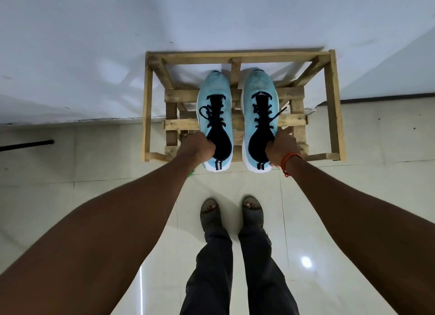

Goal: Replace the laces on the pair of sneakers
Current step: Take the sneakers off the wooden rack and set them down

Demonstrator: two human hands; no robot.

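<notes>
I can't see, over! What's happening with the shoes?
Left hand grips left sneaker, right hand grips right sneaker. Black laces threaded. Wooden rack below, nothing blocking.

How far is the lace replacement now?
Nothing looks done: the left light-blue sneaker and the right light-blue sneaker both carry black laces. In hand: the left hand and the right hand each grip one sneaker's collar at the wooden slat rack. Remaining: unlacing and relacing both.

dim, bluish, wide-angle warp; floor glare point(306, 261)
</notes>
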